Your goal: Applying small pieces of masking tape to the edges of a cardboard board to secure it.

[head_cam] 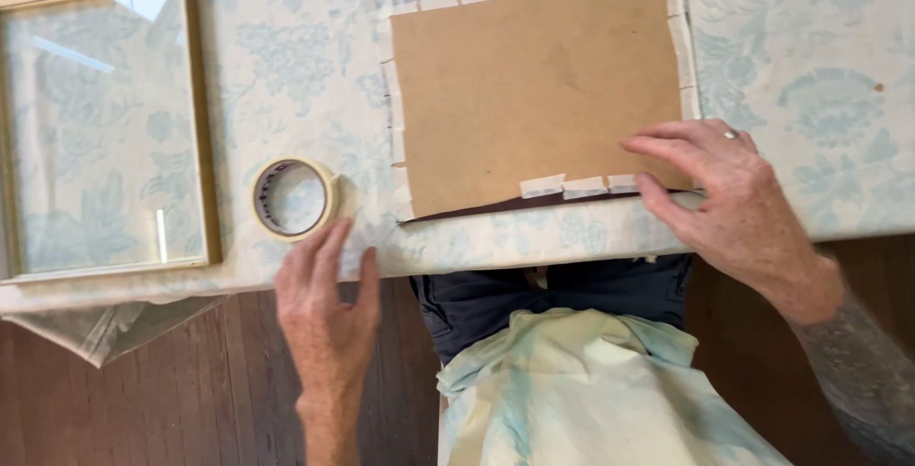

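head view: left hand (324, 309) lies flat, palm down, at the near edge of the surface (286, 56), fingers extended and slightly spread, fingertips just beside the near rim of the roll of masking tape (294, 198); it grips nothing, and whether the fingertips touch the roll cannot be told. forearm runs straight down toward the bottom of the view. right hand (729, 204) comes in from the lower right, wrist bent, fingers stretched out to the left and pressed flat on the near right corner of the brown backing board (534, 85); open, pressing, nothing clasped. a ring shows on one finger. the backing board lies flat on the surface, in the upper middle of the view, turned slightly off square. short strips of pale tape (562, 186) run round its edges: along the top, down the left side, down the right side, and three strips on the near edge just left of the right hand fingers. a dark margin shows beneath the board along the top and near edges. the tape roll lies flat, hole up, left of the board and apart from it; the patterned cloth shows through its hole. a gold-coloured picture frame (202, 123) with glass lies flat at far left, well apart from the board; cloth pattern visible through the glass, nothing else inside it. a pale blue floral cloth covers the surface.
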